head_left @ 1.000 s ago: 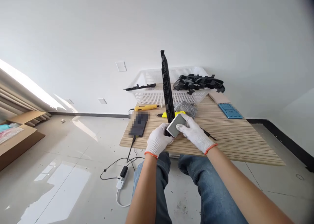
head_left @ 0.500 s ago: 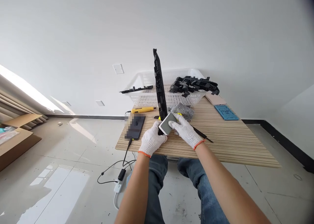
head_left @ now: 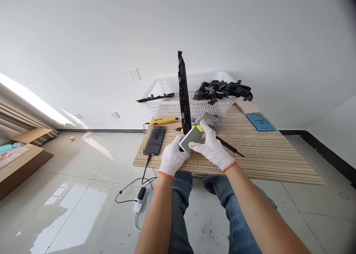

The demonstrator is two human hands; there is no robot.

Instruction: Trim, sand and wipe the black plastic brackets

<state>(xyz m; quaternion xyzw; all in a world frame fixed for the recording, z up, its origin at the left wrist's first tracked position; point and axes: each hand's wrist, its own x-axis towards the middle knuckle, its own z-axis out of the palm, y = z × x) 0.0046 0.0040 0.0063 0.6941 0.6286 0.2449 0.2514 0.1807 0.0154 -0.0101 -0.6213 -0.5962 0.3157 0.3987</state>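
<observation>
A long black plastic trim strip point(head_left: 184, 94) stands nearly upright, its lower end in my left hand point(head_left: 172, 157), which is closed around it. Over that lower end lies a flat grey-faced block with white edges, like a sanding sponge point(head_left: 191, 139). My right hand point(head_left: 213, 148) has its thumb on the block's grey face, and its index finger stretches past the block's upper corner; the other fingers are partly hidden. Both hands wear white knit gloves with orange cuffs. Behind the block lie a yellow-handled tool point(head_left: 197, 128) and a grey speckled cloth point(head_left: 211, 122).
A white plastic basket point(head_left: 167, 108) at the back carries more black trim parts point(head_left: 222, 91). On the wooden table point(head_left: 267, 157) are a yellow pen-shaped power tool point(head_left: 163, 121), a dark phone-like device point(head_left: 155, 139) with a cable, a thin black rod point(head_left: 229, 146) and a blue pad point(head_left: 260, 122).
The fingers of my right hand have spread and drawn back from the block's upper edge, while the thumb stays on its face. My left hand keeps its hold. The view has shifted slightly.
</observation>
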